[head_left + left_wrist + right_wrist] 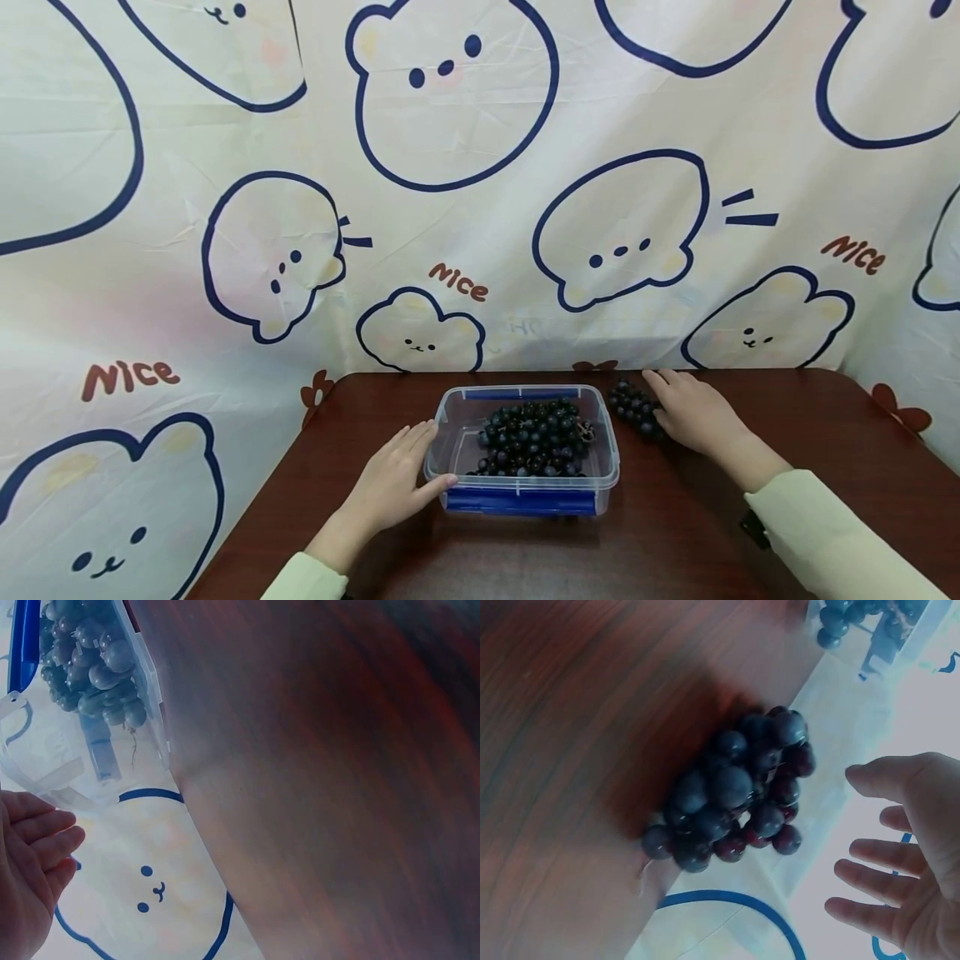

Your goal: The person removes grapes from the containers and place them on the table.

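A clear plastic container [517, 498] with blue side clips stands on the table, dark grapes [536, 437] filling much of its right part. Against its left side lies my left hand [393, 483], fingers extended and thumb at the front rim. To the right of the container, a smaller bunch of dark grapes [731, 791] lies on the tabletop. My right hand [693, 408] is beside that bunch, fingers spread and slightly bent. In the right wrist view, a gap shows between the right hand's fingertips [840, 907] and the grapes.
The dark reddish-brown table [675, 533] ends at the back against a white cloth [510, 233] printed with blue cartoon outlines. The cloth also hangs along both sides. A dark band [753, 529] sits at the right wrist.
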Demonstrator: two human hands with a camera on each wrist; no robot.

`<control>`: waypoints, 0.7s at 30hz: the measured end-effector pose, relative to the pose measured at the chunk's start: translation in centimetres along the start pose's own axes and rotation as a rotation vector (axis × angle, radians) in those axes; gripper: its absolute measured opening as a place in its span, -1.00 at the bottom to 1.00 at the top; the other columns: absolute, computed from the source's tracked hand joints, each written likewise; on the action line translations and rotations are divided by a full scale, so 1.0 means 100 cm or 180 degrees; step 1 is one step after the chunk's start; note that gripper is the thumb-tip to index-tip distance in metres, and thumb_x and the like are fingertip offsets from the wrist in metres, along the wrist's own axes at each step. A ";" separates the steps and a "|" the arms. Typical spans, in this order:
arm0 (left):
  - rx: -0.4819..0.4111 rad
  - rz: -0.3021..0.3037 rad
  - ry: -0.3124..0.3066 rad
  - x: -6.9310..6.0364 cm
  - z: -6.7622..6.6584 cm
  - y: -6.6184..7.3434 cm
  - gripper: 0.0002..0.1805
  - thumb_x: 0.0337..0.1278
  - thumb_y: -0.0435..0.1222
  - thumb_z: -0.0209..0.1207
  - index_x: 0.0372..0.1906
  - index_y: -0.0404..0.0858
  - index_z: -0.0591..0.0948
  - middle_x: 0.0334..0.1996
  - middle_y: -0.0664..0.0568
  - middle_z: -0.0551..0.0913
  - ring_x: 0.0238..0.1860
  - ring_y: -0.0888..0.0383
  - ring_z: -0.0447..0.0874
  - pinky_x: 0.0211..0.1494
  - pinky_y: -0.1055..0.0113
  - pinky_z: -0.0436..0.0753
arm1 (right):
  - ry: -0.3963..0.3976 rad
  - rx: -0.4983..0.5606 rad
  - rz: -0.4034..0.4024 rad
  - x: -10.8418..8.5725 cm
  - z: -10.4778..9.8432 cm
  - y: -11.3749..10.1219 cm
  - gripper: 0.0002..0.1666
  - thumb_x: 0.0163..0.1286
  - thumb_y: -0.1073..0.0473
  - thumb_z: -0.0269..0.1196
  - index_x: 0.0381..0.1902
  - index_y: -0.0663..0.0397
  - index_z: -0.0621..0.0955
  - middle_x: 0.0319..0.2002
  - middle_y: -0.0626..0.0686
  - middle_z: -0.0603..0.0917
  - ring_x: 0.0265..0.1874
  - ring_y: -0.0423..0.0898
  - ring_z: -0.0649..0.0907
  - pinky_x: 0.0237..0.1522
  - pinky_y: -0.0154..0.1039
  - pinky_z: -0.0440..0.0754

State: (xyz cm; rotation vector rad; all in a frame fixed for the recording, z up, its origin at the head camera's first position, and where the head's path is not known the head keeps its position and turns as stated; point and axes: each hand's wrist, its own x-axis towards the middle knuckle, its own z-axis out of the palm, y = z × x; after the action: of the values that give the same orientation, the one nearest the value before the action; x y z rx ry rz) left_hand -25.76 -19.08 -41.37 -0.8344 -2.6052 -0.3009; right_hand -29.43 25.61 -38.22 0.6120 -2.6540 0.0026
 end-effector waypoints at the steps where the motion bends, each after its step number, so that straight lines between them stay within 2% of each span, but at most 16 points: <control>1: 0.0004 -0.0004 -0.0004 0.000 0.000 0.000 -0.14 0.21 0.25 0.08 0.27 -0.42 0.47 0.26 -0.20 0.47 0.32 -0.07 0.38 0.37 0.02 0.29 | 0.0067 -0.0015 -0.0026 0.001 0.000 -0.002 -0.32 0.11 0.29 0.44 0.17 0.43 0.47 -0.02 0.38 0.57 -0.06 0.29 0.60 -0.14 0.15 0.61; 11: -0.0013 -0.0062 -0.0091 0.000 -0.002 0.001 -0.13 0.22 0.27 0.04 0.29 -0.41 0.46 0.29 -0.18 0.46 0.33 -0.05 0.36 0.40 0.04 0.25 | 0.0622 -0.0013 -0.0485 0.013 -0.004 -0.021 -0.31 0.06 0.30 0.44 0.16 0.42 0.48 -0.05 0.32 0.60 -0.15 0.21 0.64 -0.17 0.10 0.63; 21: 0.0037 -0.0016 -0.0115 0.000 -0.003 0.001 -0.13 0.23 0.27 0.04 0.28 -0.41 0.46 0.28 -0.19 0.46 0.34 -0.06 0.35 0.41 0.05 0.24 | 0.0888 0.0205 -0.0694 0.023 -0.005 -0.041 -0.27 0.08 0.22 0.47 0.20 0.36 0.49 -0.06 0.29 0.63 -0.11 0.20 0.64 -0.10 0.10 0.61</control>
State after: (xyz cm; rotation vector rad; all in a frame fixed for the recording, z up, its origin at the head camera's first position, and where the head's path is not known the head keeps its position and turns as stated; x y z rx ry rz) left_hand -25.56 -19.10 -41.07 -0.8369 -2.6401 -0.2742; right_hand -29.36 21.01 -37.20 0.8534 -2.3160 0.1030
